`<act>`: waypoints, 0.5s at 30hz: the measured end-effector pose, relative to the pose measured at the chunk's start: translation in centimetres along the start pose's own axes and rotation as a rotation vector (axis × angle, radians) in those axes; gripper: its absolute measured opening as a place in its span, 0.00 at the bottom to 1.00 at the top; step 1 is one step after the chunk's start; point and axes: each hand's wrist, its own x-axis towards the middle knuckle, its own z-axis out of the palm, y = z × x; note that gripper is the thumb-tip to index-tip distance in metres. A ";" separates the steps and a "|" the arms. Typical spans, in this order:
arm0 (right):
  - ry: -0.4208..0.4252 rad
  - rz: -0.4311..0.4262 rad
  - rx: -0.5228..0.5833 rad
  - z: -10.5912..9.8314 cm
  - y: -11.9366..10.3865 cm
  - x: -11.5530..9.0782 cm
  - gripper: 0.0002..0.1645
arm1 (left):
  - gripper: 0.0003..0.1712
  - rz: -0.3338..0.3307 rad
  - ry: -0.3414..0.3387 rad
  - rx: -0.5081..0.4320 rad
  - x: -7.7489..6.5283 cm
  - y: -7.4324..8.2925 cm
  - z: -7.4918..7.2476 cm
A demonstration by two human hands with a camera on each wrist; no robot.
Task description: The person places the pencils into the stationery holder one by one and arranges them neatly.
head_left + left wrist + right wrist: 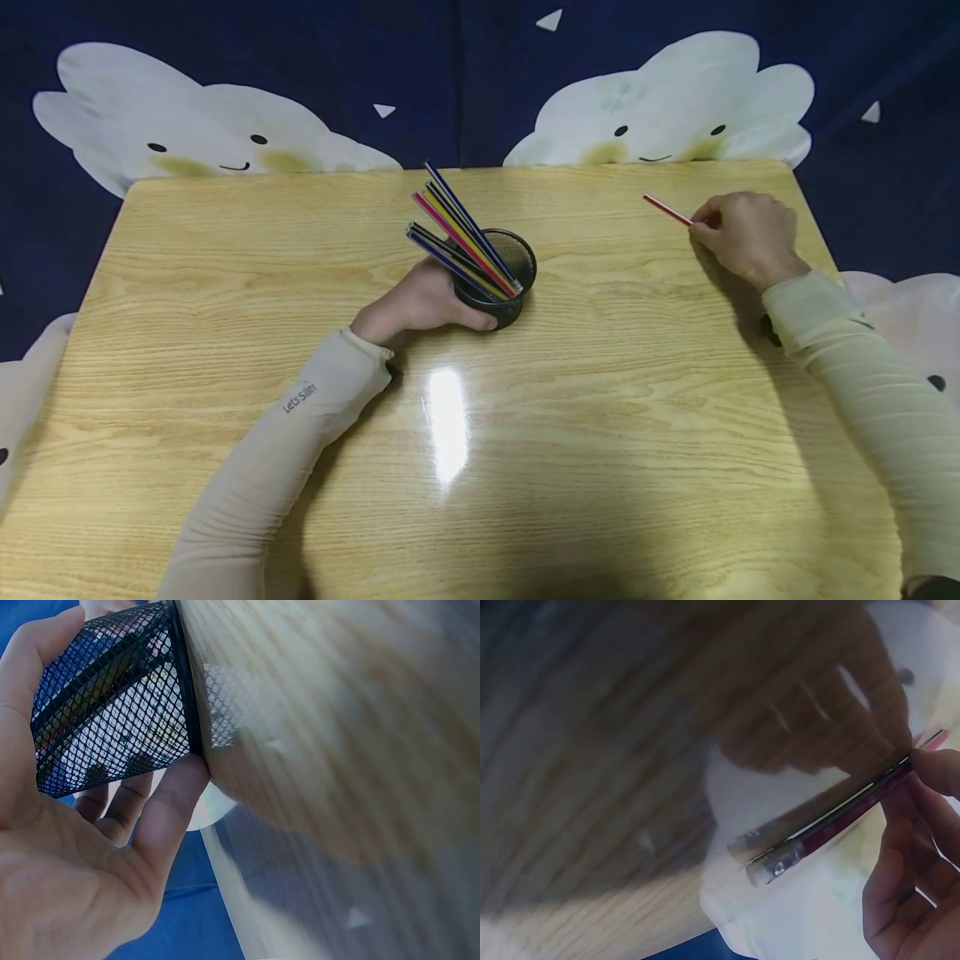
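Observation:
In the head view a black mesh pen holder (510, 312) stands near the middle of the table, tilted a little, with several pencils (457, 227) leaning out to the left. My left hand (427, 298) grips it from the left side, thumb along the near side. The left wrist view shows the fingers (176, 799) curled round the mesh wall (142, 697), close to its base rim. Far to the right, my right hand (752, 236) pinches a red pencil (667, 210) between thumb and fingertips. Its eraser end (761, 871) lies low over the tabletop in the right wrist view.
The glossy wooden table (600, 433) reflects a bright light in front of the pen holder. A dark blue cloth (465, 75) with white smiling clouds borders the table's back and sides.

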 end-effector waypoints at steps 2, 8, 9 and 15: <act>-0.001 0.001 0.004 0.0 0.0 0.0 0.15 | 0.55 0.001 -0.001 -0.001 0.0 0.1 0.0; 0.006 0.005 0.018 -0.4 -0.6 -0.2 0.15 | 0.54 0.007 -0.001 0.000 -0.1 0.1 0.0; 0.008 0.003 0.025 -0.5 -0.8 -0.3 0.15 | 0.54 0.007 -0.001 0.003 -0.1 0.1 0.0; 0.054 -0.056 0.081 -0.9 -2.6 -1.5 0.14 | 0.53 -0.002 0.001 0.014 -0.1 0.1 -0.1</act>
